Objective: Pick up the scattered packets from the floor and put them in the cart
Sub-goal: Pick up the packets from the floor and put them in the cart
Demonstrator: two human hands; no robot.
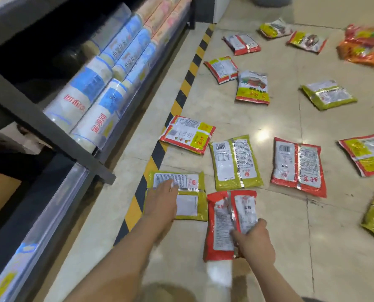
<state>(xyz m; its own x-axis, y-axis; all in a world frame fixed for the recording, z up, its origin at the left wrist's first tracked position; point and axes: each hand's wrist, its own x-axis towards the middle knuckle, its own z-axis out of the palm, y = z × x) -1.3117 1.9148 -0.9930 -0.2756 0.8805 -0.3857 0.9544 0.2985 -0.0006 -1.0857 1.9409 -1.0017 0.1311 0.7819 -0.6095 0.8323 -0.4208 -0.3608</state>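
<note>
Right hand [254, 243] gripping lower end of red packet [224, 223], fingers and thumb curled round its edge; packet tilted, top end toward green packet [182, 196] beside it. Left hand [162, 201] laid on that green packet, fingers extended flat, not closed. More red and green packets [236, 162] scattered face-down across tiled floor [279, 118], well apart. Yellow-black hazard tape [181, 92] along base of shelf [57, 131] stocked with blue-white rolls [90, 88].

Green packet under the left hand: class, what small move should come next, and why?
Probably curl the left hand round the green packet and lift. Its fingers lie flat on it, while the right hand already grips a red packet.
</note>
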